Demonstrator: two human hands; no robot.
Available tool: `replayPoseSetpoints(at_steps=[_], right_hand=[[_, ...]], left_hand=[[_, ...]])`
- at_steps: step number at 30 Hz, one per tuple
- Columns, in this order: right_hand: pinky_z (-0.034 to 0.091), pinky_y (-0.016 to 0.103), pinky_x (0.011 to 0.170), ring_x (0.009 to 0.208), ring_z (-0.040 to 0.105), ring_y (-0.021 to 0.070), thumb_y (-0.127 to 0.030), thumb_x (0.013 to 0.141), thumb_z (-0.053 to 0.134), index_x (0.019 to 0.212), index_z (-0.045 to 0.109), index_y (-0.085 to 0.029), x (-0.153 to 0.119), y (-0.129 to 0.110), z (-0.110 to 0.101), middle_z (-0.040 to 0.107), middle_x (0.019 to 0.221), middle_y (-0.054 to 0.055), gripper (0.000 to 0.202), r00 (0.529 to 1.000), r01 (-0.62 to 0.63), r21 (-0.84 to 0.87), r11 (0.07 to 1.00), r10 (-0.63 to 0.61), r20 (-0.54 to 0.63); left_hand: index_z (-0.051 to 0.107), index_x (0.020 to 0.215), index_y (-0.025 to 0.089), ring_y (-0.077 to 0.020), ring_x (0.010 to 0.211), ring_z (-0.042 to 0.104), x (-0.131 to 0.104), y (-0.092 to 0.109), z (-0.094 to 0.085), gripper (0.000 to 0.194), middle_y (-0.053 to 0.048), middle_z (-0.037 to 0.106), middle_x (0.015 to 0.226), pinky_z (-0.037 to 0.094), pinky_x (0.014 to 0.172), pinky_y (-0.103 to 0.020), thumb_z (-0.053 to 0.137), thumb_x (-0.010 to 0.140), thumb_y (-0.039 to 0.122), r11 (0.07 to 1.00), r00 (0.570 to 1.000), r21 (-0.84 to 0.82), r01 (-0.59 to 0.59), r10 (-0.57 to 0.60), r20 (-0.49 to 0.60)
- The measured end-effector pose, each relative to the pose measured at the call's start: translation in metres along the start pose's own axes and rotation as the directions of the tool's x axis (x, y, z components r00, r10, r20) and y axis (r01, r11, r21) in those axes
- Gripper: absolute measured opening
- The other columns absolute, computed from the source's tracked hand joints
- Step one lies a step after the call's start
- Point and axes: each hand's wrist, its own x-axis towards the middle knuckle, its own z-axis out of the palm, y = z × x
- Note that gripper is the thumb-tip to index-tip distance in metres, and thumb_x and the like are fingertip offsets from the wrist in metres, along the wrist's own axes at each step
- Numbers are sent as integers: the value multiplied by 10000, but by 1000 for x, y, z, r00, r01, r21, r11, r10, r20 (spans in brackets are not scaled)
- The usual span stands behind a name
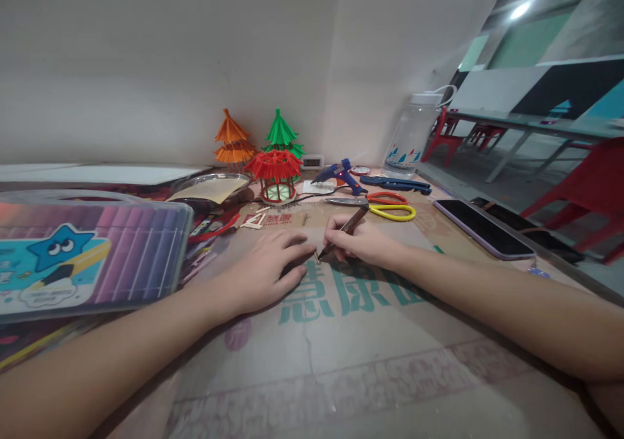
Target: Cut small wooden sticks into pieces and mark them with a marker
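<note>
In my right hand is a brown marker pen, its dark tip down at a small wooden stick on the cardboard sheet. My left hand lies palm down on the sheet with its fingers stretched out. Its index fingertip is right beside the stick; whether it presses on it I cannot tell. Beyond my left hand lie several short pale sticks. A small pavilion model with a red roof stands behind them, with an orange-roofed one and a green-roofed one further back.
A clear case of markers takes up the left side, near a round tray. Scissors, a blue glue gun, blue-handled pliers and a water bottle stand or lie behind my right hand. A phone rests at the right.
</note>
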Motion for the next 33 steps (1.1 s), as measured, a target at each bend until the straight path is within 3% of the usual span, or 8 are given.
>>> replayPoseSetpoints(at_steps=[15, 27, 33], right_hand=[[296, 186, 400, 402, 451, 76, -270, 795, 570, 722, 566, -178, 0, 1, 0, 557, 453, -48, 117, 1000, -4, -3, 1000, 4, 5], [312, 187, 412, 417, 460, 81, -293, 827, 563, 735, 573, -183, 2, 8, -1, 557, 465, -47, 144, 1000, 25, -28, 999, -25, -8], [326, 184, 414, 428, 492, 86, -291, 809, 574, 720, 572, -179, 2, 8, -2, 561, 478, -40, 142, 999, 33, -8, 999, -33, 12]], left_hand=[[591, 1357, 224, -296, 1323, 473, 0, -1, 0, 400, -113, 532, 1418, 390, 1117, -517, 469, 981, 284, 1000, 1000, 16, 1, -2, 19], [536, 1370, 185, -283, 1312, 485, -2, 0, 2, 418, -125, 535, 1423, 398, 1121, -488, 478, 973, 303, 1000, 998, -19, 22, -23, -64], [596, 1334, 239, -290, 1298, 482, 0, 0, -1, 386, -107, 534, 1396, 398, 1104, -499, 466, 970, 249, 1000, 1000, 6, -24, 24, -9]])
